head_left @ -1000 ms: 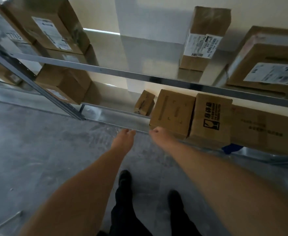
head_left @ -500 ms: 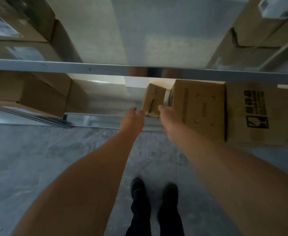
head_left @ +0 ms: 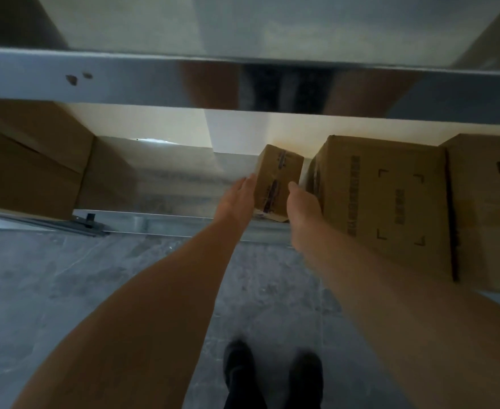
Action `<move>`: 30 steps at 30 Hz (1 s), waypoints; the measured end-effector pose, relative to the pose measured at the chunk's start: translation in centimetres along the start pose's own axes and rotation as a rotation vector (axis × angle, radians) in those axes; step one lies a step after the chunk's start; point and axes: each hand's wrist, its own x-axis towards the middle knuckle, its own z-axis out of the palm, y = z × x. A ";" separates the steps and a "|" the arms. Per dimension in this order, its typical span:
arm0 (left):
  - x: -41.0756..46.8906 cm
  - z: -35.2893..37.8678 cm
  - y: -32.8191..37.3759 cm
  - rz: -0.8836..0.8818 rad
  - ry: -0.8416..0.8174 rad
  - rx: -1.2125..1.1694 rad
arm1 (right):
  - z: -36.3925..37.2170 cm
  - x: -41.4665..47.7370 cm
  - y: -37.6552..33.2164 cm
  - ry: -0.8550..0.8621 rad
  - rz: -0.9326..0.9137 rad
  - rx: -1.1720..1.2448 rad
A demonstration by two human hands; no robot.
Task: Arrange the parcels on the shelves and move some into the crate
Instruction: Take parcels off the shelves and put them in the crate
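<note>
The person leans in to the low shelf [head_left: 169, 224], where the small box [head_left: 277, 180] stands towards the back, just left of the plain box [head_left: 384, 199] with a narrow gap between them. The left hand [head_left: 237, 199] lies flat on the small box's left face, fingers straight and holding nothing else. The right hand [head_left: 303, 206] is at the right face with its thumb on the cardboard. Its fingers are hidden in the gap, so I cannot tell how far they curl.

This looks like the start of a two-handed lift. To do it well, I think both palms should press inward evenly. The box should then be drawn straight towards the near edge before it is raised, because the upper rail [head_left: 95, 81] hangs low overhead. The right knuckles have little room beside the plain box, so a twist could snag it or nudge it.

I count four boxes on this shelf:
- the small box
- the plain box
- the printed box [head_left: 490, 202] at the far right
- the left box [head_left: 27, 160], whose seam may mean it is two stacked boxes

There are also two hands and two dark shoes [head_left: 272, 376] on the grey floor [head_left: 65, 290]. No crate is in sight.
</note>
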 end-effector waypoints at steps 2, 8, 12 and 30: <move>0.6 0.1 -0.1 -0.008 -0.019 -0.015 | 0.1 0.4 0.1 -0.018 -0.010 0.018; 2.2 0.4 -1.9 -0.116 0.012 -0.169 | 0.9 1.8 0.6 -0.032 -0.036 0.113; 0.8 -0.2 -1.3 -0.171 -0.005 -0.279 | 0.8 4.4 2.0 -0.033 -0.032 0.152; 0.3 -1.4 -2.5 -0.062 0.056 -0.411 | -0.8 0.8 0.5 -0.056 -0.070 0.169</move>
